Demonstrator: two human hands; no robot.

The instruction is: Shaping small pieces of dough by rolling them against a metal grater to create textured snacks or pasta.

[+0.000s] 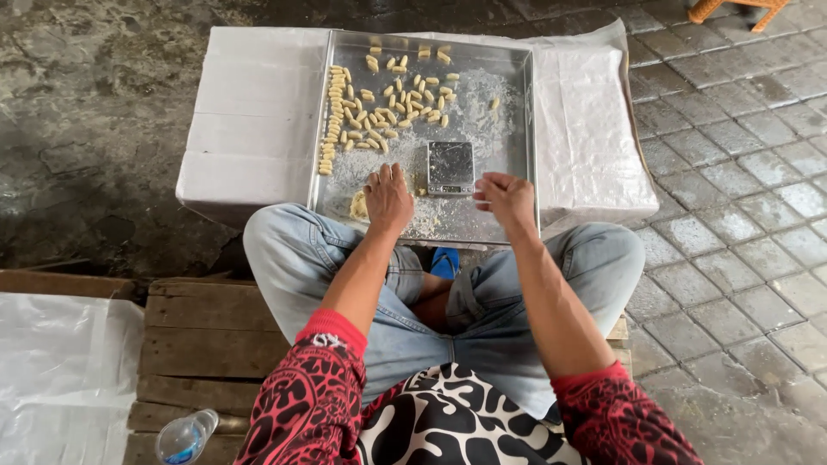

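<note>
Under both hands sits a big white box serving as a bench, with clear plastic sheeting spread over its right side, and on it a wide square metal tray dusted with flour. Beyond the hands, toward the tray's far left corner, lie many small dough pieces, some lined in a neat column along the left wall and the rest scattered loosely beside it (one piece sits alone further right). Between the two hands, just ahead of them, stands a small digital scale with nothing on its platform. The left hand lies palm down on the floured tray, fingers spread and flat, with a small lump of dough touching its outer edge; it clamps nothing. The right hand hovers just right of the scale with its fingers curled together; whether it pinches a bit of dough I cannot tell. Judging by this, the work in hand looks like portioning and rolling dough into small pieces, and the next move would call for a light, even press from the left palm so the piece rolls out rather than smears on the flour.
</note>
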